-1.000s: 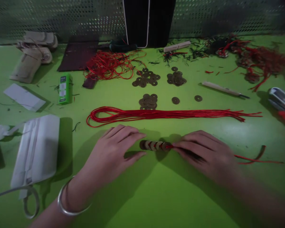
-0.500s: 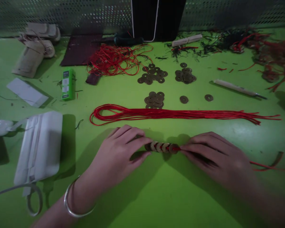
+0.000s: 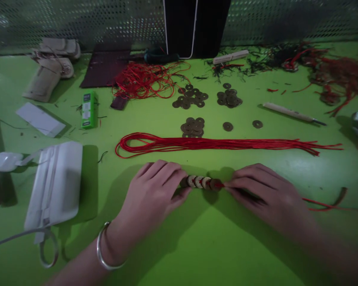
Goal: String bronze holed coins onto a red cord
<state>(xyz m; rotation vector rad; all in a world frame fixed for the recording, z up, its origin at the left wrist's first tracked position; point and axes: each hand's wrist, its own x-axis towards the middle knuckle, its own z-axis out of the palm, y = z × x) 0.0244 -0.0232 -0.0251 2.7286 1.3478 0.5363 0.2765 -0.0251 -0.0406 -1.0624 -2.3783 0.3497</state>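
Note:
A row of overlapping brass coins with holes (image 3: 199, 182), threaded on red cord, stretches between my two hands. My left hand (image 3: 156, 190) pinches the left end of this coin string between thumb and forefinger. At the other end my right hand (image 3: 261, 192) pinches the red cord (image 3: 220, 185) close beside the last coin. Loose tails of the cord (image 3: 319, 206) come out past the right wrist. Just beyond both hands lies a looped bundle of red cords (image 3: 226, 143). Behind it sit a pile of coins (image 3: 192, 127) and two single coins (image 3: 228, 126).
More coin piles (image 3: 190, 96) lie farther back, near a red cord tangle (image 3: 143, 79). A pen-like tool (image 3: 292, 113) rests at right. On the left are a white case (image 3: 58, 182), a green box (image 3: 88, 110) and a white block (image 3: 41, 119). Cord scraps litter the back right.
The view has shifted slightly. The coins have tilted a little, with their faces showing brighter, and both hands keep their pinches at the two ends.

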